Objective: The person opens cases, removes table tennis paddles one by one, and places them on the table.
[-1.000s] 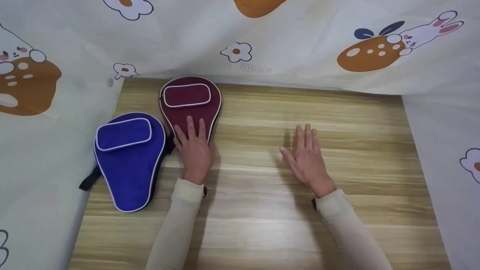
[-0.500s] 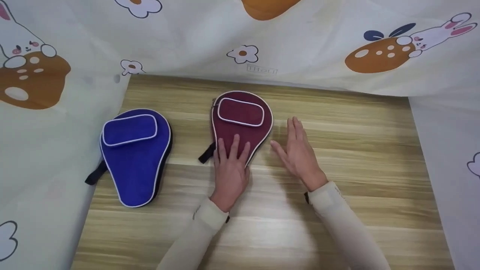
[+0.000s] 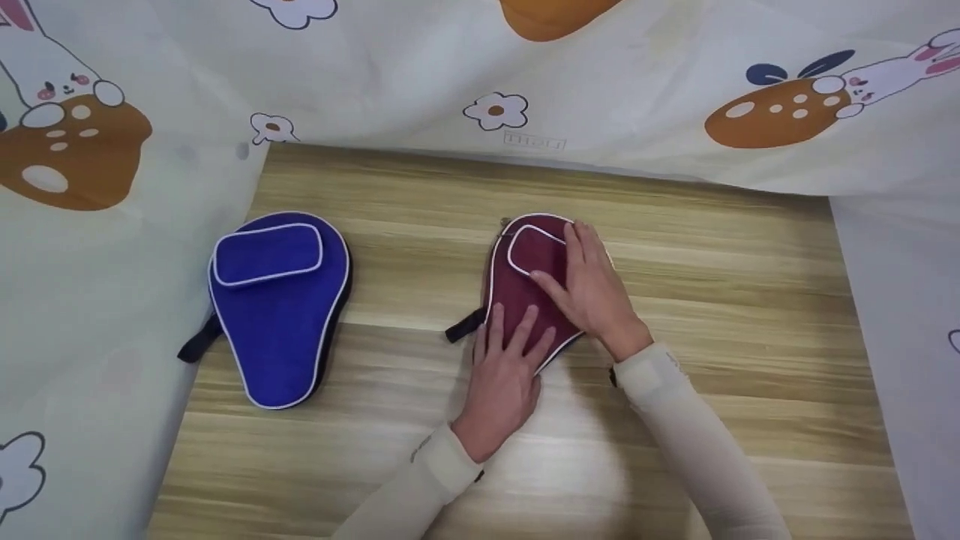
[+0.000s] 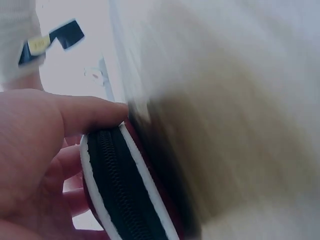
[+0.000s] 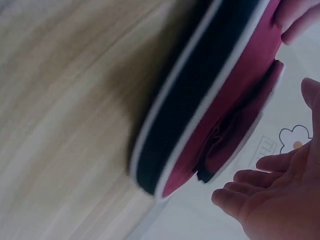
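Note:
A maroon table tennis bat case (image 3: 517, 289) with white piping lies on the wooden table, its narrow end toward me. My left hand (image 3: 501, 386) holds that narrow end, fingers spread over the top. In the left wrist view its thumb presses the side, beside the black zip (image 4: 117, 185). Over the round end, by the front pocket (image 3: 534, 251), is my right hand (image 3: 600, 292) with fingers extended and thumb apart. The right wrist view shows its fingers (image 5: 230, 200) uncurled and a gap between them and the case (image 5: 215, 115).
A blue bat case (image 3: 277, 322) with a black strap (image 3: 200, 340) lies at the left side of the wooden table (image 3: 405, 465). A patterned cloth (image 3: 420, 60) hangs along the back and sides of the table.
My left hand has slid the maroon case rightward and a little nearer, away from the blue one. My right hand has come over its round end. The head view has shifted slightly.

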`<state>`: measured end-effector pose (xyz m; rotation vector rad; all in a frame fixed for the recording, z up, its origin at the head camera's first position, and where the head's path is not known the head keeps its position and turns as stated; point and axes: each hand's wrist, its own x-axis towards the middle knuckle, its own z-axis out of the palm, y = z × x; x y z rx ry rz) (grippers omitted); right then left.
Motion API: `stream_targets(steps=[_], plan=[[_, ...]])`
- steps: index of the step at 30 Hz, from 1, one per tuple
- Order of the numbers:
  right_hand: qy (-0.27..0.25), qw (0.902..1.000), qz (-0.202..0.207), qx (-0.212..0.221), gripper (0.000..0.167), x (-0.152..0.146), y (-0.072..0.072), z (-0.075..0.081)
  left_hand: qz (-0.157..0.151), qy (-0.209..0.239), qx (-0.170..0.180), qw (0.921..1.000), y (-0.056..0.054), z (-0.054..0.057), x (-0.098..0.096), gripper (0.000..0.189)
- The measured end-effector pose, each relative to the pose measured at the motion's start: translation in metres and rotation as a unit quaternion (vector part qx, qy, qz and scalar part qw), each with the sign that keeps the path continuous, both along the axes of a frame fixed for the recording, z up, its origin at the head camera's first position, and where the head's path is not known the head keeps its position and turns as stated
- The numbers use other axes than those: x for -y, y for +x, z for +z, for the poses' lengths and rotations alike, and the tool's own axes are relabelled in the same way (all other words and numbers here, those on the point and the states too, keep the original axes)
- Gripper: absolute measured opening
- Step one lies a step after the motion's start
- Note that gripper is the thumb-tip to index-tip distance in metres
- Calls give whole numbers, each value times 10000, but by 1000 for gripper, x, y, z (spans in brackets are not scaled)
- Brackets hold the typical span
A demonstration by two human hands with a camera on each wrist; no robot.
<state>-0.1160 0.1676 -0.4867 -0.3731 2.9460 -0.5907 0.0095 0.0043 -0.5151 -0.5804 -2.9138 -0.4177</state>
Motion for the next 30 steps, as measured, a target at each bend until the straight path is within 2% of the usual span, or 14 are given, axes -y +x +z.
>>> stream_targets(steps=[9,14,19,25,30], plan=[[251,9970,557,483,84,5,-36,10,-249,12,11,9997,15,0,-8,61],[389,9925,769,863,74,15,-61,17,-224,24,-98,9997,17,0,-9,61],[629,9869,948,1143,56,26,-87,22,-161,-4,-17,9999,17,0,-10,63],[1134,9723,958,1807,41,40,-107,31,-162,-101,71,9998,17,3,-10,61],[1658,9610,923,2010,30,50,-116,34,-215,-167,125,9996,17,4,-11,61]])
